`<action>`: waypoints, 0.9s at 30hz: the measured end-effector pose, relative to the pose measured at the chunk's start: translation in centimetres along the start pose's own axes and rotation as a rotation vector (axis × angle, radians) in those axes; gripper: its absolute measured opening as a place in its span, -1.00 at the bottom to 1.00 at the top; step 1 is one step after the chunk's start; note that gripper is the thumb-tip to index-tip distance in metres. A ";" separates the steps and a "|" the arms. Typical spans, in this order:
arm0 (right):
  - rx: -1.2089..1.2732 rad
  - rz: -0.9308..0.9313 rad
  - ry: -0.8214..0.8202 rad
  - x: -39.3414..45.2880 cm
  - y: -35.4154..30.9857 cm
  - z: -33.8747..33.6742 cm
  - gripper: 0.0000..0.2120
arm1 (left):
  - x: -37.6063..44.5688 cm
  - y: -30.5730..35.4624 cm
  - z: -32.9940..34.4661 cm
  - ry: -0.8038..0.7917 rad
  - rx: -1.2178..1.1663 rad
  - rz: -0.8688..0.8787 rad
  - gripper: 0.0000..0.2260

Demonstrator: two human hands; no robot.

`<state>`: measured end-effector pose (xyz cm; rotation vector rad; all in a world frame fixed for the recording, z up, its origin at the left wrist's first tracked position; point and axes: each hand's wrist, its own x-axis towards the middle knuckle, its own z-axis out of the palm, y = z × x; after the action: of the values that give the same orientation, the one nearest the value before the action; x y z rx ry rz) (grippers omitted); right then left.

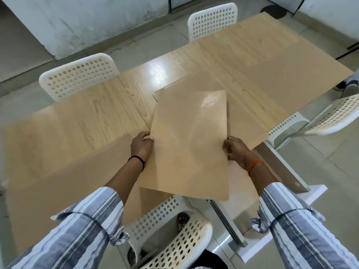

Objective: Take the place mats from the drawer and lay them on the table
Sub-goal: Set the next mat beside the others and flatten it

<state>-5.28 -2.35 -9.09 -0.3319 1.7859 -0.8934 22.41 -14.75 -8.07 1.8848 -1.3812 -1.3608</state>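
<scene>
I hold a tan, textured place mat [186,144] above the near edge of the wooden table [81,117]. My left hand [141,146] grips its left edge and my right hand [234,150] grips its right edge. A second tan mat [250,111] lies flat on the table behind and to the right of the held one. Another mat [73,171] lies flat at the near left, and one more [258,49] covers the far right end. The white drawer [275,171] stands open under the table's near right side, with a tan sheet [242,199] inside it.
White perforated chairs stand around the table: one [77,76] at the far left, one [212,18] at the far middle, one [330,117] at the right, and one [174,233] just below my arms. Someone's shoe [347,84] shows at the right edge.
</scene>
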 end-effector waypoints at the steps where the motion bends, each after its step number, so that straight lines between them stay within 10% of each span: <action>1: 0.023 -0.004 -0.003 -0.2 0.0 0.3 -0.81 | -0.1 0.1 0.0 0.017 0.036 0.058 -0.75; 27: 0.019 -0.573 -0.064 -14.0 -4.0 21.3 -0.74 | -3.9 -4.7 -26.0 0.154 -0.275 0.134 -0.84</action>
<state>18.69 -5.39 0.06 -0.8780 1.6430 -1.2777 47.56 -14.37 0.99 1.6490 -1.1575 -1.2415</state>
